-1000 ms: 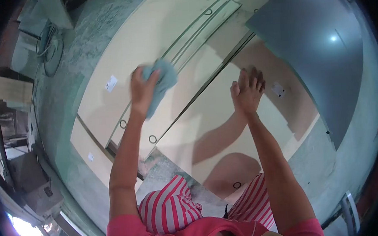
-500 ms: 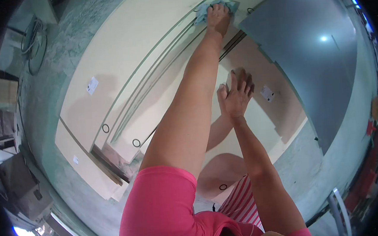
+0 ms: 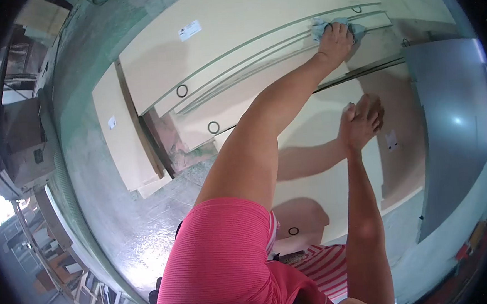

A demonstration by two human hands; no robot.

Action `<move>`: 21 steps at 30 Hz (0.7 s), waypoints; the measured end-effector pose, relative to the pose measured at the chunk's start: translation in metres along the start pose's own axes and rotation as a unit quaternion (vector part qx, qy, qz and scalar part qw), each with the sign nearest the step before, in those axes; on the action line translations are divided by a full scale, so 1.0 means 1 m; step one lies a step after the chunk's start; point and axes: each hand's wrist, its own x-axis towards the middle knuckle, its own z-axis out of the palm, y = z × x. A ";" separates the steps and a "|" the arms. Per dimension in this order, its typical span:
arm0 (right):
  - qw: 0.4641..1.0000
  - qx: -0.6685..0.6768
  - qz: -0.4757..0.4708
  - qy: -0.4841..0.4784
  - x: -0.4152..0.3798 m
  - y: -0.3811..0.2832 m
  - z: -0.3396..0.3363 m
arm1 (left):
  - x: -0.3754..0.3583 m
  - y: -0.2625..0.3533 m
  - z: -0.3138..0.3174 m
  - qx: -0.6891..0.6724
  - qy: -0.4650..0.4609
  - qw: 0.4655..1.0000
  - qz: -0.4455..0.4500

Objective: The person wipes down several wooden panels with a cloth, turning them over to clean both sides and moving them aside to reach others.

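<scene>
My left hand [image 3: 337, 41] reaches far out over the boards, its fingers curled on a crumpled light-blue cloth [image 3: 319, 29] pressed against a narrow cream panel [image 3: 249, 63]. The cloth bunches out on both sides of the hand. Nearer to me, my right hand [image 3: 360, 123] rests on a wide cream panel [image 3: 314, 120], fingers apart and nothing held. A small white label [image 3: 392, 141] is on the panel just right of that hand. Several cream panels lie side by side and overlapping, some with a dark ring mark [image 3: 182, 90] near the end.
A large grey-blue panel [image 3: 447, 117] lies to the right. On the left, a shorter cream board [image 3: 122, 126] sits apart on the dusty floor [image 3: 81, 139]. A long hose [image 3: 67, 185] runs along the left, with cartons [image 3: 22, 137] and wood scraps beyond it.
The camera view has turned, so the boards appear further right and flatter. My left hand with the cloth stays near the panel edges, and my right hand stays on the wide panel.
</scene>
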 end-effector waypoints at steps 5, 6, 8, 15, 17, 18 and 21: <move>0.997 -0.011 -0.043 0.065 -0.003 0.002 0.004 | -0.051 -0.022 -0.023 0.009 0.018 1.000 -0.010; 0.995 -0.015 -0.049 0.083 -0.004 0.002 0.006 | -0.065 -0.029 -0.028 0.013 0.015 1.000 -0.014; 0.994 -0.015 -0.056 0.094 -0.005 0.003 0.008 | -0.093 -0.044 -0.038 0.004 0.034 0.999 -0.010; 0.994 0.021 -0.062 0.090 -0.002 0.046 0.044 | -0.219 -0.095 -0.100 0.046 0.005 0.998 -0.041; 0.986 -0.052 -0.155 0.038 0.009 0.075 0.067 | -0.259 -0.115 -0.123 0.049 -0.026 0.997 -0.046; 0.980 -0.060 -0.188 0.003 0.016 0.094 0.076 | -0.282 -0.125 -0.134 0.055 -0.056 0.995 -0.055; 0.957 0.109 -0.225 -0.150 0.006 0.105 0.022 | -0.364 -0.160 -0.162 0.022 -0.141 0.983 -0.112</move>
